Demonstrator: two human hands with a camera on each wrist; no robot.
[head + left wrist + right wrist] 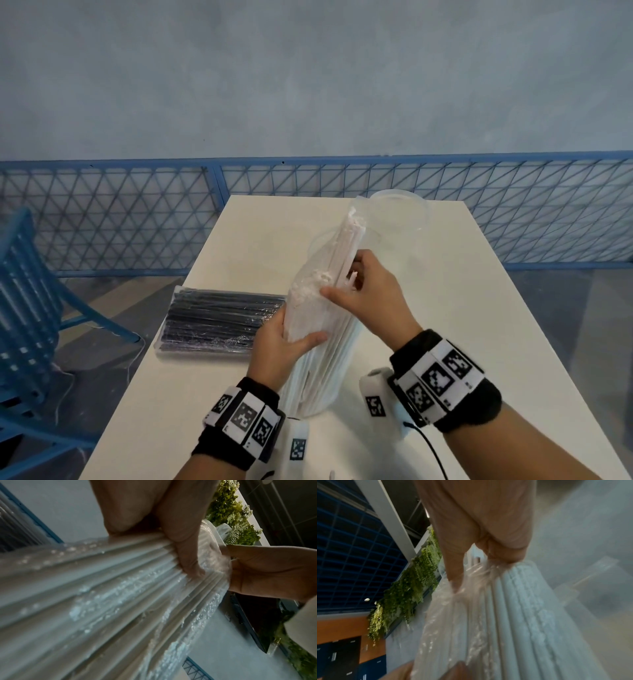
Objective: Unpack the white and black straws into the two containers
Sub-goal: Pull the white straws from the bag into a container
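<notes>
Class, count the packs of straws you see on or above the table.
2: a plastic-wrapped white straw pack held upright in both hands, and a plastic-wrapped black straw pack lying flat at its left.

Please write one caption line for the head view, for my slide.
Both hands, left hand and right hand, grip the clear plastic pack of white straws upright on the white table.

containers [404,212]: partly hidden behind white straw pack [318,308] | right wrist: blurred

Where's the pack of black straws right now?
In the head view, the pack of black straws lies flat on the white table, left of the white straw pack that both hands hold.
</notes>
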